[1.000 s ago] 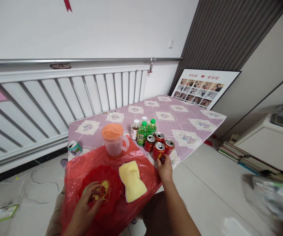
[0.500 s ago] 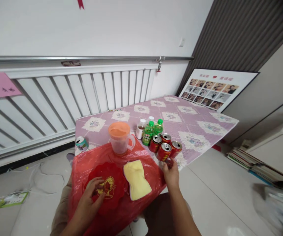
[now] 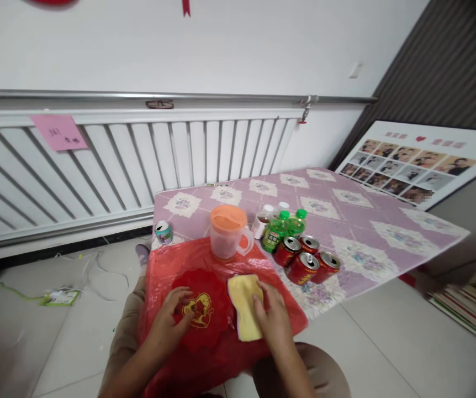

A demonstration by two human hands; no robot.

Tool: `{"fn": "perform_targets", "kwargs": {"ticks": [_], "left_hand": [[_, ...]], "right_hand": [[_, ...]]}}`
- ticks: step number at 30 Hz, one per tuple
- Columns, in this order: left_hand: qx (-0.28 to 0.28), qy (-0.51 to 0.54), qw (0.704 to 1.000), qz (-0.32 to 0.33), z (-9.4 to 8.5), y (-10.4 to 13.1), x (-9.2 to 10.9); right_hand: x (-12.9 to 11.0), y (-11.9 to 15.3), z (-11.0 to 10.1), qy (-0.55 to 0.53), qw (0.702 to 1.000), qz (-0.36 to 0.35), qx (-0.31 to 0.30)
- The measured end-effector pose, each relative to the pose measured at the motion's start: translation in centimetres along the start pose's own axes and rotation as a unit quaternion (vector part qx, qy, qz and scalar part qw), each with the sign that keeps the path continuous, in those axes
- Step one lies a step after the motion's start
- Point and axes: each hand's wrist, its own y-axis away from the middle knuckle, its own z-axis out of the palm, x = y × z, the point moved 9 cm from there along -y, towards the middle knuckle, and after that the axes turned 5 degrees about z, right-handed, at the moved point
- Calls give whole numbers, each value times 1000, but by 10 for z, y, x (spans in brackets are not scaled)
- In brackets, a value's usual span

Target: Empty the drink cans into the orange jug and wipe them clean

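My left hand [image 3: 170,319] rests on the rim of a red scalloped plate [image 3: 205,326] with a gold emblem, fingers curled over its left edge. My right hand [image 3: 271,318] lies flat on a yellow cloth [image 3: 244,298] just right of the plate. Both lie on a red plastic sheet [image 3: 167,265] spread over the near end of a low table with a purple patterned cover [image 3: 358,221].
Behind the plate stands a clear jug with an orange lid [image 3: 228,232]. Three red cans [image 3: 304,260], two green bottles [image 3: 281,229] and small jars sit to its right. A lone can [image 3: 164,232] stands at the left edge. A white radiator [image 3: 117,160] lines the wall.
My right hand has left the red cans and come down onto the yellow cloth. The view has swung to the left. My left hand stays on the plate.
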Motion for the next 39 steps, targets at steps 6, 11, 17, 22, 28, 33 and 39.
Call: {"fn": "perform_targets", "kwargs": {"ticks": [6, 11, 17, 22, 28, 33, 39], "left_hand": [[53, 2, 998, -16, -25, -5, -7], [106, 7, 994, -41, -58, -18, -27], [161, -90, 983, 5, -98, -63, -43], [169, -140, 976, 11, -120, -126, -59], [156, -204, 966, 12, -130, -196, -66], [140, -236, 962, -4, -122, -226, -76], [135, -242, 960, -39, -117, -236, -92]], "right_hand": [[-9, 8, 46, 45, 997, -37, -59], [5, 8, 52, 62, 996, -36, -58], [11, 9, 51, 72, 996, -34, -32], [12, 11, 53, 76, 996, -38, -29], [11, 11, 53, 85, 995, -35, -30], [10, 11, 52, 90, 995, -39, -17], [8, 13, 53, 105, 993, -54, -21]]}}
